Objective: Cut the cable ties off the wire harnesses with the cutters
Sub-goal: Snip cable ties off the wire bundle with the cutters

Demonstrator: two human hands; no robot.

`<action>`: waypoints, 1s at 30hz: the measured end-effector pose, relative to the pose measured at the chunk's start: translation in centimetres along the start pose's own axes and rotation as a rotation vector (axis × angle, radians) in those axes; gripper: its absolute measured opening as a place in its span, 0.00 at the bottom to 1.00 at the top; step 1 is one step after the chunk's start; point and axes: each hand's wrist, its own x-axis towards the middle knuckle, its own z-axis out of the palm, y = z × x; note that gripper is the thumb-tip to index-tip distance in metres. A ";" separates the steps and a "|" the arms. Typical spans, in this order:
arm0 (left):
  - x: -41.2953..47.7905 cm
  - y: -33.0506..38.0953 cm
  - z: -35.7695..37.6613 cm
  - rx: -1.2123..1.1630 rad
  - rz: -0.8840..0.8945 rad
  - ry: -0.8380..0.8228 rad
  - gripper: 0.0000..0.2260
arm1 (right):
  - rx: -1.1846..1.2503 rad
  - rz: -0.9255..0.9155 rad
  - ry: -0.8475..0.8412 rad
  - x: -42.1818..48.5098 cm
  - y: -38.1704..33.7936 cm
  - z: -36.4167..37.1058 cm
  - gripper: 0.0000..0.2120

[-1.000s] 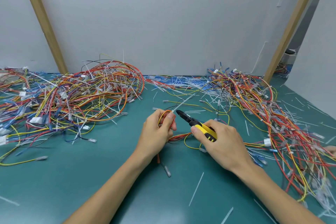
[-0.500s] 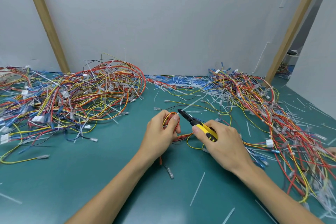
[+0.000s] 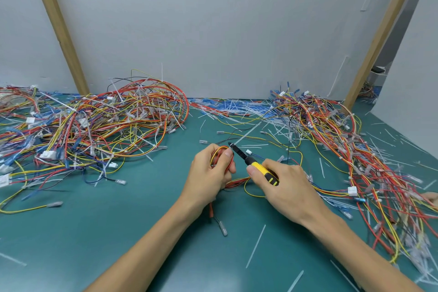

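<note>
Pinching the wire loop (image 3: 218, 150), the left hand (image 3: 208, 178) has neared the cutters (image 3: 251, 163) the right hand (image 3: 286, 187) grips.

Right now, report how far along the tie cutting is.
Done: many cut tie strips litter the green mat. In hand: the left hand grips a looped harness; the right hand holds the cutters, tips at the loop. Left: the left pile and the right pile both show white ties, so I judge much remains.
</note>
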 end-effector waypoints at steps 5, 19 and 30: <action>-0.2 -0.2 0.0 -0.015 -0.034 -0.002 0.15 | 0.020 0.022 -0.039 0.1 -0.2 -0.3 0.33; -0.3 -0.4 -0.1 -0.005 -0.083 0.006 0.14 | -0.051 0.039 -0.035 0.7 0.1 0.1 0.34; -0.3 -0.5 -0.1 0.011 -0.058 -0.002 0.13 | -0.050 0.047 -0.048 0.9 0.3 0.2 0.35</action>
